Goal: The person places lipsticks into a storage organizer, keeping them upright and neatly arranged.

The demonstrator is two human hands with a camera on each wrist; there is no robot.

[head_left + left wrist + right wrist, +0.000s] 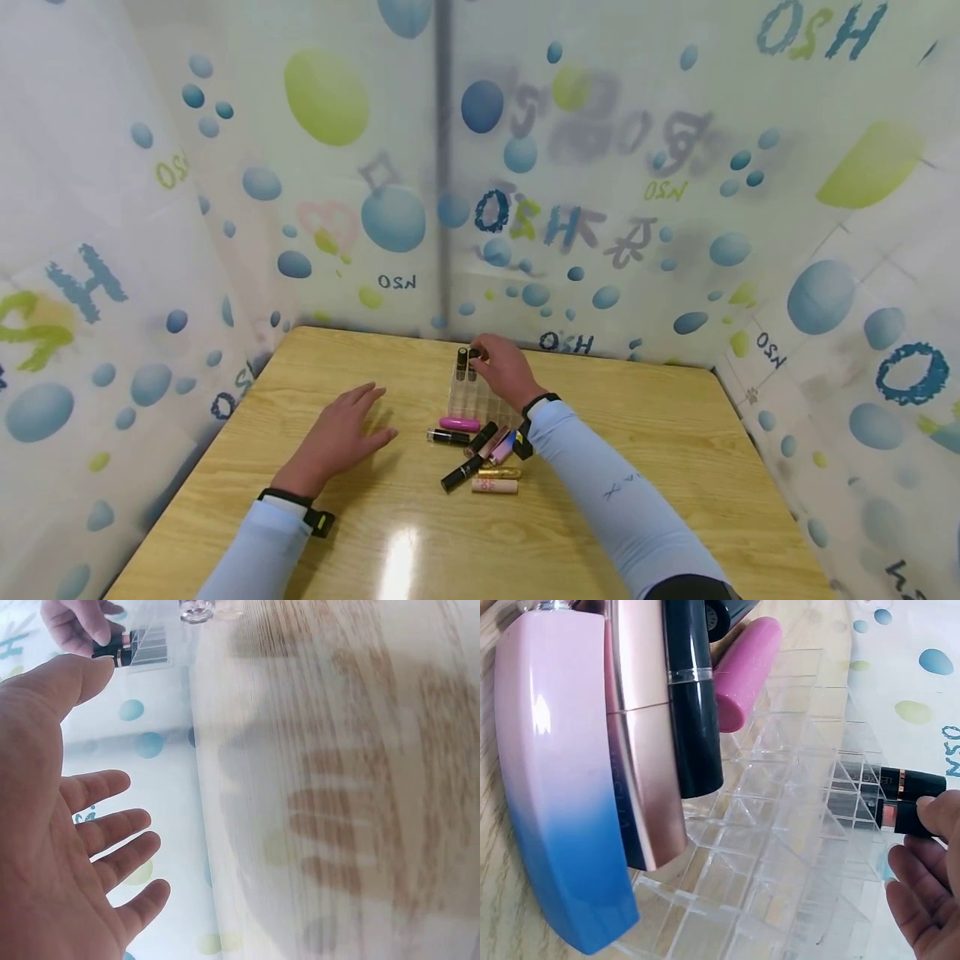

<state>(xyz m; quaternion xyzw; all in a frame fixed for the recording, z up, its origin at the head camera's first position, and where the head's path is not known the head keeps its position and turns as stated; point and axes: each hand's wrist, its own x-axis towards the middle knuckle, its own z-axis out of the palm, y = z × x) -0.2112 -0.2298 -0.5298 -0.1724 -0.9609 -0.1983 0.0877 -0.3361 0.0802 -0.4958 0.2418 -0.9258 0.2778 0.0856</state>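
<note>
My right hand (510,371) pinches a black lipstick (909,817) between thumb and fingers. That lipstick stands in a far cell of the clear compartment organizer (467,407), beside a second black lipstick (461,360). In the right wrist view the held one shows a coppery band under the thumb. My left hand (337,433) hovers over the table left of the organizer, fingers spread and touching nothing. Nearer the front lie a bright pink tube (459,424), a black tube with a clear end (448,437) and a pink-to-blue tube (570,780).
Several more tubes lie loosely in front of the organizer: a rose-gold one (646,780), black ones (461,474), a gold one (499,472) and a pale pink one (495,486). Patterned curtains (637,275) enclose the wooden table (645,433) at its back and sides.
</note>
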